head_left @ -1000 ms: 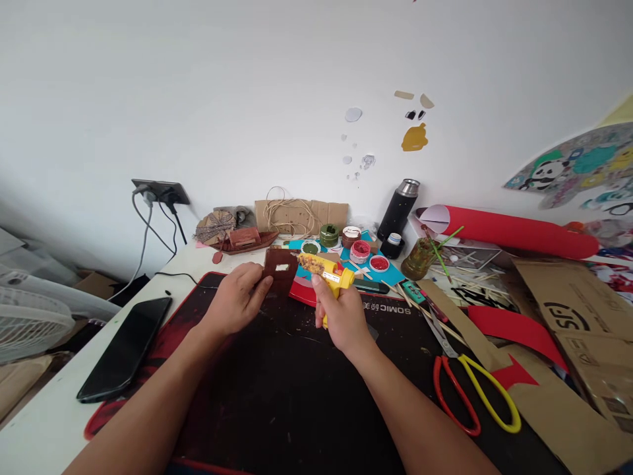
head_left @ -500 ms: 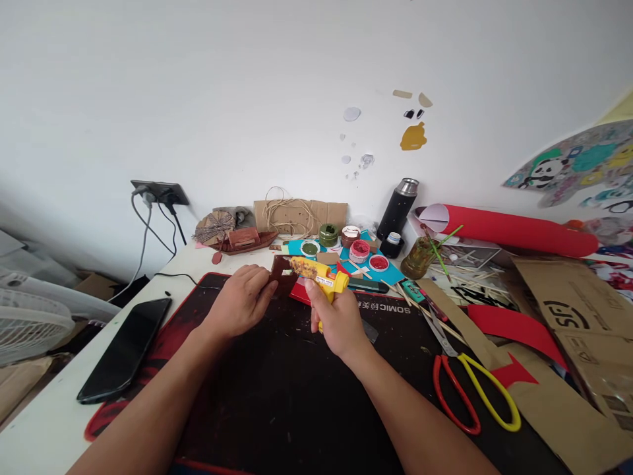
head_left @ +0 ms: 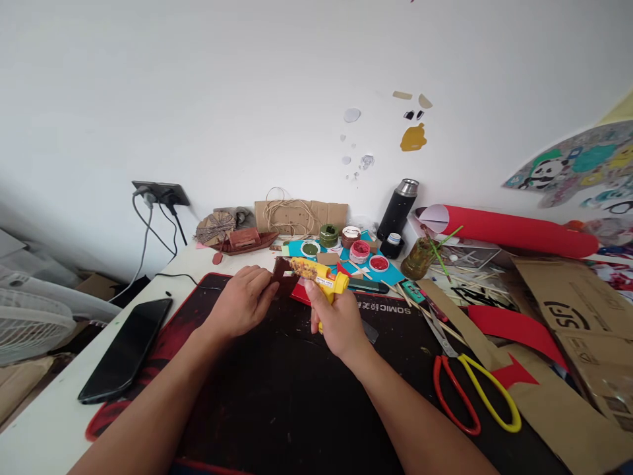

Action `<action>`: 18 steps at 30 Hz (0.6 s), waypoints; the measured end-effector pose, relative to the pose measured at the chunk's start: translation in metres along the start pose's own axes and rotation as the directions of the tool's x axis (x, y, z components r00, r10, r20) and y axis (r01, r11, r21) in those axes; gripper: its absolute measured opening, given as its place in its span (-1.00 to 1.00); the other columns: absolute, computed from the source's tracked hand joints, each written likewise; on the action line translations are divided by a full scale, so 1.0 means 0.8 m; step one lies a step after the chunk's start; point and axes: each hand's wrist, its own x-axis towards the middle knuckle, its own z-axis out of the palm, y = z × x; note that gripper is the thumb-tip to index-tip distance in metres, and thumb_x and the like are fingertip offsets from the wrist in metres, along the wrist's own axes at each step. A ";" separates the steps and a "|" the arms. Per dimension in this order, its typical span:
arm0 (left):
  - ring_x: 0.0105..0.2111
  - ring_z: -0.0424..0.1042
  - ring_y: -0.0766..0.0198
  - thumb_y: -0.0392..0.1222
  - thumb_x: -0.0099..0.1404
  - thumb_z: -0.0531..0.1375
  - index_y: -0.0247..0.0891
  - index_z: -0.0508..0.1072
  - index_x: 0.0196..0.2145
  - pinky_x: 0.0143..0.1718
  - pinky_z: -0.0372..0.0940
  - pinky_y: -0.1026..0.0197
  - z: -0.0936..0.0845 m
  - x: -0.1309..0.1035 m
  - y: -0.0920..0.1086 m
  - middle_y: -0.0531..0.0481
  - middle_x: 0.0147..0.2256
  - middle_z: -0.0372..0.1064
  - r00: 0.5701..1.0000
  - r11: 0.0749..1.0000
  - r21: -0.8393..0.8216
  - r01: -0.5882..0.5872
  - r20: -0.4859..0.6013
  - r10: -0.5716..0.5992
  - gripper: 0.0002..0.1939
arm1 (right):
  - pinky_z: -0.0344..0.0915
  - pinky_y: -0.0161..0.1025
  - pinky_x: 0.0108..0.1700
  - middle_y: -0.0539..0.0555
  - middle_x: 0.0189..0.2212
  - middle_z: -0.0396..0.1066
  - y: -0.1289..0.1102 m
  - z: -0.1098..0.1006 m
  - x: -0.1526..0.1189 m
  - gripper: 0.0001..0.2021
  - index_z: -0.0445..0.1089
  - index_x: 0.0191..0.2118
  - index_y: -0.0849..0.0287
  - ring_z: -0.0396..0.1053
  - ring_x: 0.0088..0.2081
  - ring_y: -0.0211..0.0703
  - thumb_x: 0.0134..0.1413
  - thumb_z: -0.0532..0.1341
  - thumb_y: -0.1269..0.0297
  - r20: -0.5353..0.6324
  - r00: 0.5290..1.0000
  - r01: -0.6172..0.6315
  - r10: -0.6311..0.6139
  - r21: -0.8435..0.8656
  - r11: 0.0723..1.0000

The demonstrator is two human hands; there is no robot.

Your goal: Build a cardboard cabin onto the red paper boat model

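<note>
Above the middle of the dark desk mat, my left hand [head_left: 243, 298] pinches a small dark brown piece [head_left: 280, 269] by its left edge. What the piece is made of, I cannot tell. My right hand [head_left: 336, 316] is wrapped round the grip of a yellow hot glue gun [head_left: 324, 277]. The gun's stained nozzle end points left, at or very close to the brown piece. Whether the tip touches it I cannot make out. A bit of red paper [head_left: 301, 292] lies on the mat behind the two hands.
Behind stand open paint pots [head_left: 360, 250], a black flask [head_left: 398, 208] and a brown model boat [head_left: 246, 241]. To the right lie large scissors [head_left: 450, 356], cardboard strips [head_left: 558, 402] and a jar with brushes [head_left: 418, 258]. A phone [head_left: 126, 349] rests at the left.
The brown piece has shifted or tilted slightly in my left hand near the nozzle. My right hand and the glue gun stay almost where they were.
</note>
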 end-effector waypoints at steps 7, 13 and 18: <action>-0.40 0.28 0.07 -0.18 0.55 -0.01 -0.09 0.14 -0.43 -0.31 0.19 0.04 0.001 -0.003 -0.004 -0.02 -0.46 0.30 1.000 1.000 0.016 0.006 -0.008 -0.006 -0.67 | 0.15 -0.34 -0.63 -0.11 -0.80 0.18 -0.001 -0.001 0.001 -0.46 0.28 -0.54 0.08 0.24 -0.74 -0.26 0.27 0.22 -0.25 -0.014 1.000 -0.007 0.007 0.005 1.000; -0.41 0.27 0.07 -0.17 0.55 -0.01 -0.08 0.13 -0.44 -0.31 0.18 0.04 0.000 -0.002 -0.004 -0.01 -0.47 0.29 1.000 1.000 0.006 0.013 -0.017 -0.013 -0.67 | 0.17 -0.33 -0.63 -0.10 -0.81 0.18 -0.002 -0.001 0.001 -0.44 0.27 -0.57 0.08 0.23 -0.74 -0.26 0.27 0.22 -0.25 -0.011 1.000 0.002 -0.002 -0.011 1.000; -0.41 0.27 0.07 -0.16 0.54 -0.01 -0.08 0.12 -0.45 -0.31 0.17 0.04 0.000 -0.001 -0.003 -0.01 -0.48 0.28 1.000 1.000 0.008 0.027 -0.011 -0.027 -0.66 | 0.19 -0.33 -0.62 -0.09 -0.81 0.18 -0.004 0.000 0.000 -0.42 0.26 -0.59 0.08 0.23 -0.74 -0.26 0.27 0.23 -0.26 -0.003 1.000 -0.009 0.009 -0.009 1.000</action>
